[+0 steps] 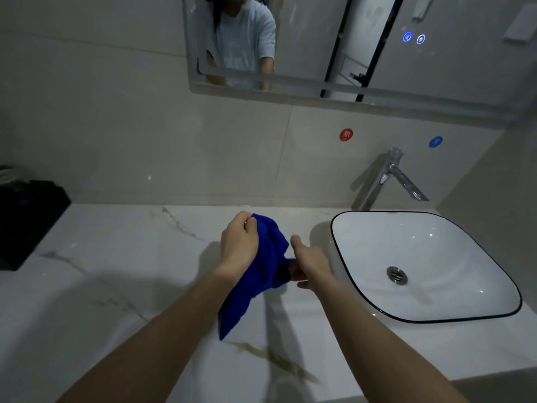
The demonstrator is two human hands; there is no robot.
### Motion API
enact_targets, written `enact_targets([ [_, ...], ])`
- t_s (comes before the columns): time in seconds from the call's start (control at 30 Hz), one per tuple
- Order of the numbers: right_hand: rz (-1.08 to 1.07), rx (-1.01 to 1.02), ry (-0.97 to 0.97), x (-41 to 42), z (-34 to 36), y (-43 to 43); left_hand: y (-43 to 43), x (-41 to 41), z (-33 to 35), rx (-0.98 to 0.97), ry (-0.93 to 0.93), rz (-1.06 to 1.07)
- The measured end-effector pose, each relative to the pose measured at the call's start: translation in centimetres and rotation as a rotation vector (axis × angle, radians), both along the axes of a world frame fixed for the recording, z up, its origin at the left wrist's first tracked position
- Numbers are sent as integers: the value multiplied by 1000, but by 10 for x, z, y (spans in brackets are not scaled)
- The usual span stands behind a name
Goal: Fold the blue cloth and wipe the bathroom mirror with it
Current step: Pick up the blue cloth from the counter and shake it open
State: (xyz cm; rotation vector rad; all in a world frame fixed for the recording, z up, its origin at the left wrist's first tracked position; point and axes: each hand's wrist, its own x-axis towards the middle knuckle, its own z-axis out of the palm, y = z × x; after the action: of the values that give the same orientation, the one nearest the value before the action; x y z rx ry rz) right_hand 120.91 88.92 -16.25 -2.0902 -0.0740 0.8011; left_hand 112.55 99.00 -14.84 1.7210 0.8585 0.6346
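Hands: the left hand [239, 239] and the right hand [309, 266] hover over the counter [116, 286] at the centre of the frame, with both bare forearms reaching in from the bottom edge.
Left grip: fingers are curled into a loose fist, back of the hand toward the camera, pinching the top corner of the blue cloth [263, 274].
Right grip: the thumb points up and away, while the fingers curl underneath and pinch the cloth's right-hand edge, lower than the left hand's hold.
Cloth position: it hangs bunched and unfolded between the two hands, its loose tail drooping toward the lower centre, above the counter.
Mirror [305, 39]: it is on the wall across the upper frame, well apart from the cloth. It reflects a person's torso in a pale short-sleeved shirt, whose faint print cannot be read.
Mirror buttons [407, 36]: two round icons glow blue at upper right, too small to make out.
Red sticker [346, 134]: a round label on the wall tile bears one white Chinese character, seemingly 热.
Blue sticker [435, 141]: a round label to the right of the red one, its writing blurred.
Faucet [389, 175]: chrome, standing below the stickers, behind the basin.
Basin [436, 242]: white with a dark rim, at right of the frame, just beside the right hand.
Black object [26, 216]: it sits at the left edge on the counter, and I cannot tell what it is.
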Motion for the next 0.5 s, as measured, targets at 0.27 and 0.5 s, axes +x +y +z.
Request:
enact_targets([
  [0.27,13,525,169,-20,10,24,-6,5,5,-150,-20,-130],
  [0.5,-162,640,315,-11,20,24,17,-15,-2,-484,-110,-55],
])
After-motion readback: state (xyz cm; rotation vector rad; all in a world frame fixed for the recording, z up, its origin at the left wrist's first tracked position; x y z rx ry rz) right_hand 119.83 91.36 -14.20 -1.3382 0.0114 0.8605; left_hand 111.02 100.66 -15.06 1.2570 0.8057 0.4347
